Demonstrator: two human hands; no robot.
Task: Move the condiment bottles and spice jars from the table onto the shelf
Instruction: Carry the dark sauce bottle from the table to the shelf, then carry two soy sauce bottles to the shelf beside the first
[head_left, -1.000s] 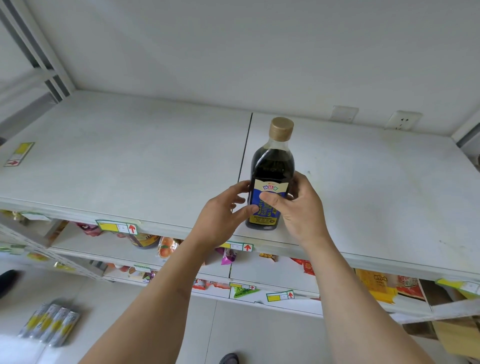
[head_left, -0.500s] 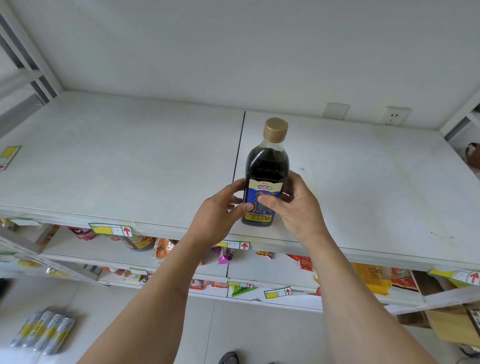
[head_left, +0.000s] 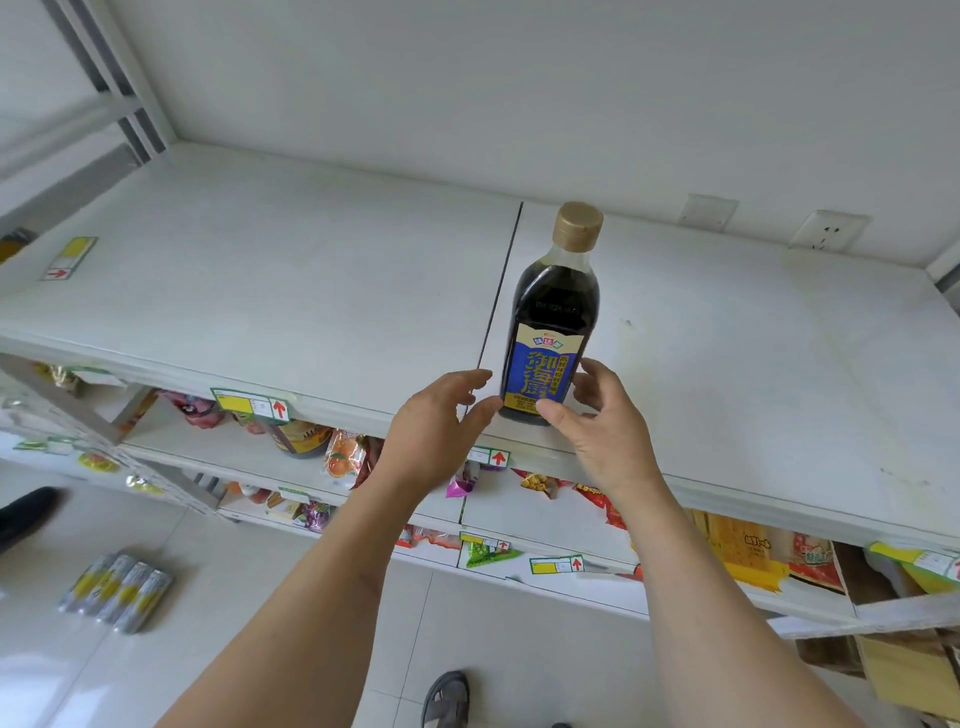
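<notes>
Dark sauce bottle (head_left: 550, 332) upright on top shelf (head_left: 753, 364), near front edge, just right of seam between the two shelf boards. Gold cap (head_left: 577, 224) on, blue-and-yellow label facing camera.

Left hand (head_left: 439, 434) just left of bottle base, fingers loosely curved, a sliver of shelf visible between fingertips and glass; gripping nothing. Right hand (head_left: 605, 431) at lower right of bottle, fingers spread and relaxed beside the label, thumb lying in front of the base. Whether thumb touched glass: could not tell. No curl round the bottle seen.

Wall socket (head_left: 827, 231) and blank plate (head_left: 707, 212) on wall behind shelf. Price tags with red arrows (head_left: 257, 405) along shelf edge. Lower shelves stocked with snack packets (head_left: 343, 457) and a second dark bottle (head_left: 301, 439). Bundle of silver-and-yellow tubes (head_left: 117, 592) on tiled floor at lower left; sandalled foot (head_left: 447, 699) at bottom edge.
</notes>
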